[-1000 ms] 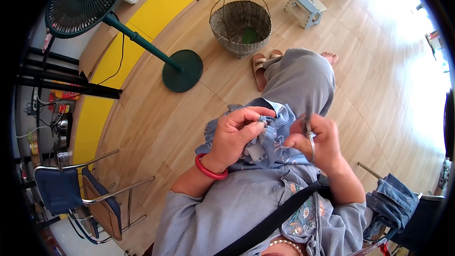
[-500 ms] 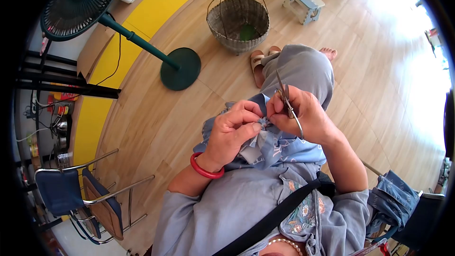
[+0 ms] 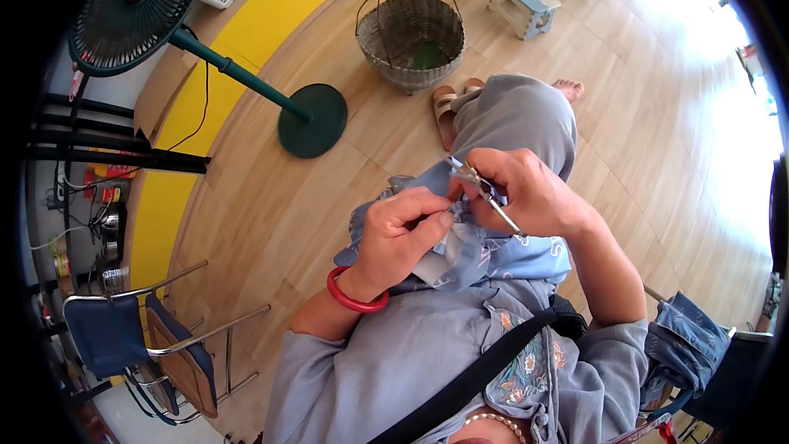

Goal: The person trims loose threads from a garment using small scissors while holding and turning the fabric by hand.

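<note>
Blue printed cloth (image 3: 526, 256) lies bunched over my lap. My left hand (image 3: 404, 234), with a red bangle at its wrist, pinches a fold of this cloth between thumb and fingers. Close beside it, my right hand (image 3: 526, 193) is closed around a small pair of metal scissors (image 3: 503, 215). Their tips point up and left over the cloth's edge, and one handle sticks out below the palm. The right fingertips are near the pinched fold; whether they also grip cloth is hidden.
A woven basket (image 3: 411, 41) and a folding stool (image 3: 524, 4) stand ahead on the wood floor. At left are a green standing fan (image 3: 312, 119) and a blue chair (image 3: 103, 333). Denim-like cloth (image 3: 689, 345) hangs over a chair at right. Sandals (image 3: 445, 115) lie near my leg.
The scissors have swung from pointing nearly upright to pointing left across the cloth, as my right hand turned. My left hand keeps its pinch in almost the same place.
</note>
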Action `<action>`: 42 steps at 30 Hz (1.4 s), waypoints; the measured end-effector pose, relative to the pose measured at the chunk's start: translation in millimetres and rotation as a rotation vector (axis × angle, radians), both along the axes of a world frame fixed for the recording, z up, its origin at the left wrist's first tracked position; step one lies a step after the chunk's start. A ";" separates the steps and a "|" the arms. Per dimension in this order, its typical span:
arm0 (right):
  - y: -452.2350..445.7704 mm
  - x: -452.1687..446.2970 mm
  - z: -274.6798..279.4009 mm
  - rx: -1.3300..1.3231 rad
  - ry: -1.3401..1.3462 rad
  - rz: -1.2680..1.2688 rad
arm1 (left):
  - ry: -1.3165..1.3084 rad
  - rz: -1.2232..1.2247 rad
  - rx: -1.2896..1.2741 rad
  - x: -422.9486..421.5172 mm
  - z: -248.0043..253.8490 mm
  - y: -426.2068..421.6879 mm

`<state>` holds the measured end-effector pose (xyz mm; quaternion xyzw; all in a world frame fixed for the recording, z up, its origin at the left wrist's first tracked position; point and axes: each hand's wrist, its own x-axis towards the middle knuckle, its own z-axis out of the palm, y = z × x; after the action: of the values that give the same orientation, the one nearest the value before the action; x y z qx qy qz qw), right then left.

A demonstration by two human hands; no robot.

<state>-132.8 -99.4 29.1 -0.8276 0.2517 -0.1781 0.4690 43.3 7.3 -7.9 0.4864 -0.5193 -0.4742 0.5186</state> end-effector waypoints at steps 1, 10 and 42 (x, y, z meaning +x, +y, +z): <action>-1.5 -0.7 -0.1 0.065 -0.007 -0.009 | -0.017 0.003 -0.003 0.8 1.3 0.3; 0.4 -1.6 -5.2 0.372 -0.151 -0.086 | -0.080 0.103 -0.049 -0.2 0.3 -4.2; 7.1 -11.3 -11.1 0.079 0.016 -0.116 | 0.038 -0.050 0.286 -5.8 1.2 -3.4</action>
<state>-144.1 -92.2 18.0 -0.7939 0.3099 -0.1883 0.4881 37.5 3.8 -6.7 0.5332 -0.4487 -0.5650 0.4417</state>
